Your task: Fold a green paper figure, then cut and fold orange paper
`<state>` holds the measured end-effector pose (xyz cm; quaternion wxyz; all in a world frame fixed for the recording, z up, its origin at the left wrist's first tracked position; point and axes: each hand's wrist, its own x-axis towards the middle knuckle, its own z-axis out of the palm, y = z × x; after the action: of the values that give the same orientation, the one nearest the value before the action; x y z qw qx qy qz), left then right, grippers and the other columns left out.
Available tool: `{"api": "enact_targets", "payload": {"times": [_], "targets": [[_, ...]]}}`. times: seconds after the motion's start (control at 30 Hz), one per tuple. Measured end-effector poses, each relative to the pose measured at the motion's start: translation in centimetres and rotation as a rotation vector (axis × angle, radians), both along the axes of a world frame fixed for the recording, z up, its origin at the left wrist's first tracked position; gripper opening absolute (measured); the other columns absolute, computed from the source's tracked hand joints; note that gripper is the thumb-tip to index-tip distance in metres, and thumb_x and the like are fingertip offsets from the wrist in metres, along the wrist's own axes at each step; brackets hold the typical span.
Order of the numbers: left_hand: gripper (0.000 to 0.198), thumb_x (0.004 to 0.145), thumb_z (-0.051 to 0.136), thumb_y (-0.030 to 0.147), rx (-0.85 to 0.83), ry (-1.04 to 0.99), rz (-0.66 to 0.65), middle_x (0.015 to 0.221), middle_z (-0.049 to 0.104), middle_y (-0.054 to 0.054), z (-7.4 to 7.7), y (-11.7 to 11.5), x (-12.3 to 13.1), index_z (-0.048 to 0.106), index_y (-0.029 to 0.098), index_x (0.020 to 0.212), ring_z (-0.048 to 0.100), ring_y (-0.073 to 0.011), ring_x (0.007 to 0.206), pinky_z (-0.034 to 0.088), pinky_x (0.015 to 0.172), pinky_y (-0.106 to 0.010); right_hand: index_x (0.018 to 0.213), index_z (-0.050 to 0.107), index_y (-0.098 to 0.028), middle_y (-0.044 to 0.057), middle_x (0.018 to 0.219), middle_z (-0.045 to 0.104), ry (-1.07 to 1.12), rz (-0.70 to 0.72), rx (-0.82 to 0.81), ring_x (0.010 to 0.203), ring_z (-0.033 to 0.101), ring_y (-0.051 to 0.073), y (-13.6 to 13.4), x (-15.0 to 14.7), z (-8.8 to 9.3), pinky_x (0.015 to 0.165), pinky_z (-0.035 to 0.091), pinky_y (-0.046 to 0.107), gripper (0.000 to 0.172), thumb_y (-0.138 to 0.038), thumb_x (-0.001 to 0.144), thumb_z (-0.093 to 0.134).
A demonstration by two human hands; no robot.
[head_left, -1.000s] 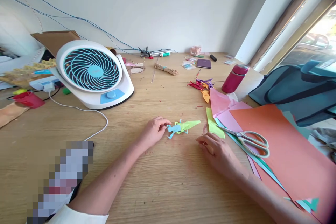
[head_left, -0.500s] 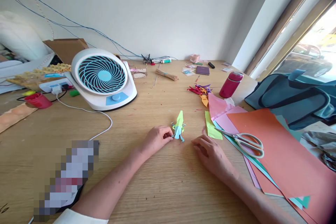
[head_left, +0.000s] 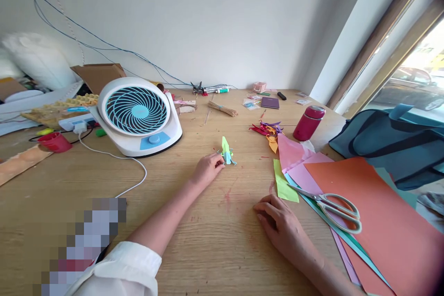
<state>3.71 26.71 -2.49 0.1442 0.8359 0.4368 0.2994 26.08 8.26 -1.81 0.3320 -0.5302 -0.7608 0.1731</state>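
A small folded paper figure (head_left: 226,152), yellow-green on top and light blue below with thin limbs, lies on the wooden table. My left hand (head_left: 208,169) reaches out to it, thumb and fingertips pinched at its lower left limb. The fingertips hide part of that limb. Nearer to me, my right hand (head_left: 279,224) rests on the tabletop with loosely bent fingers, the thumb apart from them, and nothing visible in it. Just beyond it lies a yellow-green paper strip (head_left: 285,182). Scissors (head_left: 342,212) with pale handles lie to its right on stacked coloured paper (head_left: 385,212).
A fan (head_left: 138,118) stands at the left, its white cable (head_left: 144,175) crossing the table. Coloured paper scraps (head_left: 268,130), a red bottle (head_left: 308,122) and a blue-grey bag (head_left: 385,143) are at the right. A bundle of sticks (head_left: 223,108) lies farther back.
My left hand has moved the paper figure farther away and slightly left across the table. My right hand stays near the same spot; the camera view has tilted up somewhat.
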Motion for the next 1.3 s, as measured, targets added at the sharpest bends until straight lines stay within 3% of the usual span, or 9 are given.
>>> {"api": "enact_targets", "payload": {"times": [0.23, 0.7, 0.87, 1.13, 1.3], "targets": [[0.012, 0.080, 0.069, 0.010, 0.038, 0.030, 0.027, 0.081, 0.065, 0.000, -0.5, 2.9, -0.6, 0.062, 0.020, 0.080, 0.060, -0.0158, 0.076, 0.042, 0.070, -0.025, 0.093, 0.063, -0.023, 0.008, 0.095, 0.060, -0.003, -0.007, -0.023, 0.087, 0.060, 0.023, 0.2, -0.1, 0.0, 0.081, 0.054, 0.041, 0.016, -0.012, 0.091, 0.051], [0.015, 0.079, 0.068, 0.011, 0.035, 0.000, 0.136, 0.086, 0.065, 0.000, -1.0, 3.4, -0.7, 0.059, 0.021, 0.086, 0.060, -0.0145, 0.071, 0.046, 0.068, -0.026, 0.094, 0.063, -0.021, 0.008, 0.098, 0.059, -0.022, -0.003, -0.033, 0.090, 0.059, 0.022, -0.1, -0.1, -0.1, 0.084, 0.051, 0.040, 0.018, -0.009, 0.089, 0.051], [0.019, 0.081, 0.058, 0.004, 0.098, 0.035, 0.202, 0.093, 0.061, -0.005, -0.8, 0.8, -0.6, 0.057, 0.021, 0.089, 0.059, -0.0212, 0.089, 0.045, 0.079, -0.032, 0.094, 0.063, -0.022, 0.007, 0.098, 0.058, -0.010, 0.012, -0.031, 0.091, 0.058, 0.022, -0.2, -0.2, -0.3, 0.084, 0.049, 0.040, 0.018, -0.008, 0.090, 0.051], [0.015, 0.081, 0.056, 0.006, 0.113, 0.099, 0.130, 0.088, 0.061, -0.003, -0.7, -7.8, 1.5, 0.054, 0.022, 0.081, 0.055, -0.0213, 0.086, 0.041, 0.076, -0.032, 0.092, 0.062, -0.021, 0.006, 0.096, 0.058, 0.008, 0.061, -0.015, 0.090, 0.056, 0.022, -0.8, -0.8, -0.4, 0.083, 0.047, 0.037, 0.022, -0.003, 0.087, 0.052], [0.016, 0.080, 0.055, 0.006, 0.090, 0.064, 0.150, 0.086, 0.060, -0.003, -0.9, -8.7, 1.4, 0.050, 0.021, 0.079, 0.054, -0.0205, 0.084, 0.041, 0.076, -0.032, 0.088, 0.061, -0.021, 0.006, 0.095, 0.058, 0.013, 0.085, -0.034, 0.090, 0.057, 0.021, -0.9, -0.9, -0.4, 0.083, 0.047, 0.036, 0.019, -0.005, 0.088, 0.052]]}}
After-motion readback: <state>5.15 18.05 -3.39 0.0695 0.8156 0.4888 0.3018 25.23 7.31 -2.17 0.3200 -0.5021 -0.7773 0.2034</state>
